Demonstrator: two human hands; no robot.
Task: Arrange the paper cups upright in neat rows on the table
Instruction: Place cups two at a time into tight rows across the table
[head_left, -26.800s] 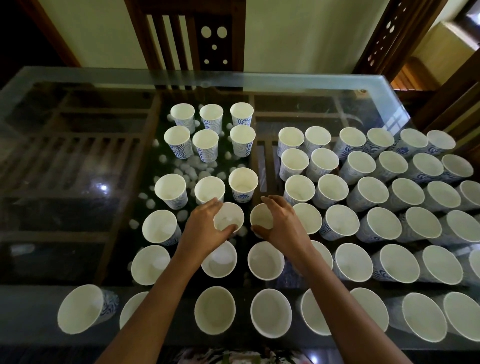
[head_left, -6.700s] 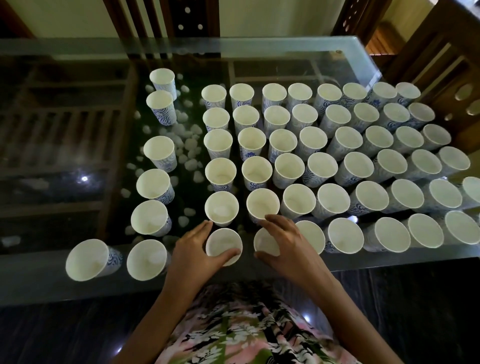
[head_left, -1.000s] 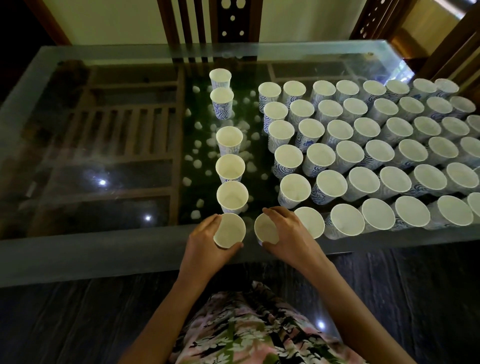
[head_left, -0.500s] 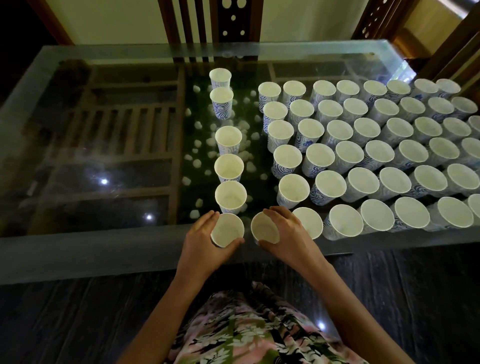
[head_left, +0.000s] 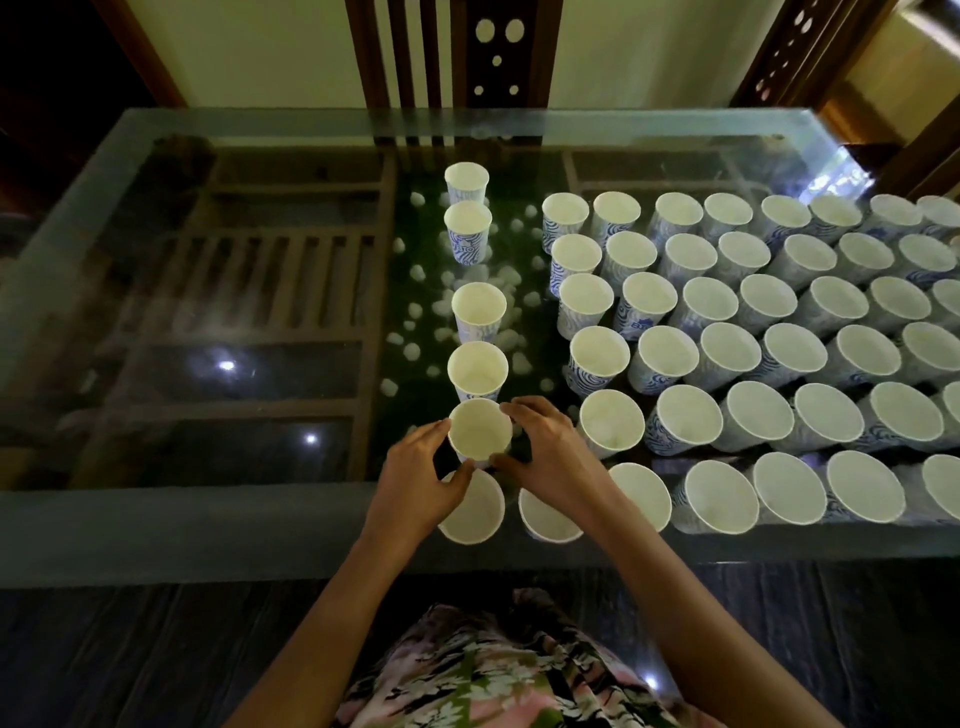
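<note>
Dim indoor scene, bright glare spots on the glass table (head_left: 156, 525), wide-angle bending at edges, soft focus

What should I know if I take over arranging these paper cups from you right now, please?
The left hand and the right hand both grip the held cup, in the loose column left of centre; whether it is lifted, I cannot tell.
Done: the block of cups on the right stands upright in tight rows.
Left: probably the loose column, unevenly spaced and apart from that block, and the two near-edge cups by the wrists, at the front rim of the glass table.
</note>
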